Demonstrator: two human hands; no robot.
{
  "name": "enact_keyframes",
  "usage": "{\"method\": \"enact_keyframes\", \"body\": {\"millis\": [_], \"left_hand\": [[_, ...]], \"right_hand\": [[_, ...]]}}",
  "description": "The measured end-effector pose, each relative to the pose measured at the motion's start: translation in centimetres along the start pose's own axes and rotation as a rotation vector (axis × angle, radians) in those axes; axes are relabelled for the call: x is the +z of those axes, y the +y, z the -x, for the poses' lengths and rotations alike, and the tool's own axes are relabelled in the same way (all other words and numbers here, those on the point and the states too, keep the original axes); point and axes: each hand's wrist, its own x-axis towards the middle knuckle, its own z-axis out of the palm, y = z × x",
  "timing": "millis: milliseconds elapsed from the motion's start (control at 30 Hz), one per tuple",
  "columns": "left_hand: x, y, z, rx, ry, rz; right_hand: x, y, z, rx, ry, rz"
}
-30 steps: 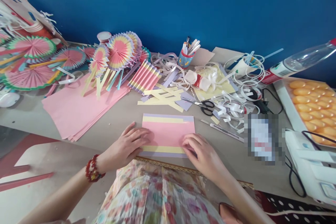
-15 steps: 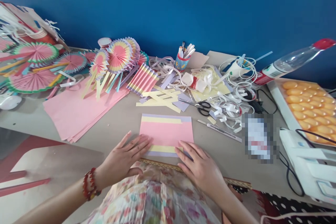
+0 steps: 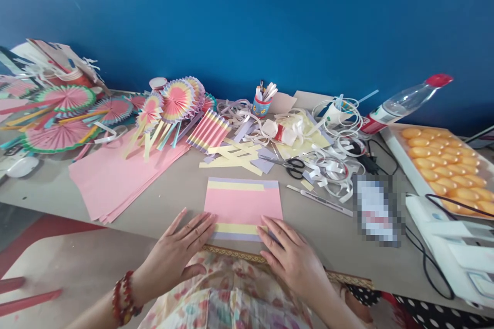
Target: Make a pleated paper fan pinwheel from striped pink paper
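Note:
A pink sheet of paper [image 3: 241, 208] lies flat at the table's front edge, with yellow and lilac strips along its far and near edges. My left hand [image 3: 179, 247] rests with fingers spread, their tips on the sheet's near left corner. On the near right corner lies my right hand [image 3: 287, 249], palm down and fingers apart, covering the end of the near strips. Behind the sheet are loose yellow paper strips [image 3: 231, 159] and a pleated pink, yellow and lilac paper [image 3: 208, 131]. Black-handled scissors [image 3: 295, 168] lie just behind its right corner.
To the left lies a stack of pink paper [image 3: 116, 180], with finished paper fans [image 3: 179, 100] beyond. A utility knife [image 3: 320, 200] lies right of the sheet, near tangled white ribbon [image 3: 332, 169]. A tilted bottle [image 3: 405, 105], orange bulb-shaped pack [image 3: 443, 164] and white device [image 3: 443, 252] stand farther right.
My left hand has slid slightly left, so less of it covers the sheet. My right hand stays on its corner. The whole view has shifted a little as the camera tilted up.

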Motion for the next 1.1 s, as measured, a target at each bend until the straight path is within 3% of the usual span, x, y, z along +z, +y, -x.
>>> {"method": "enact_keyframes", "body": {"millis": [567,1100], "left_hand": [[1.0,-0.2,1.2,-0.065,0.095,-0.061],[1.2,-1.3,0.6,-0.116,0.095,-0.006]], "right_hand": [[0.5,0.2,-0.4,-0.053,0.15,0.06],[-0.9,1.1,-2.1,0.023,0.121,-0.102]]}}
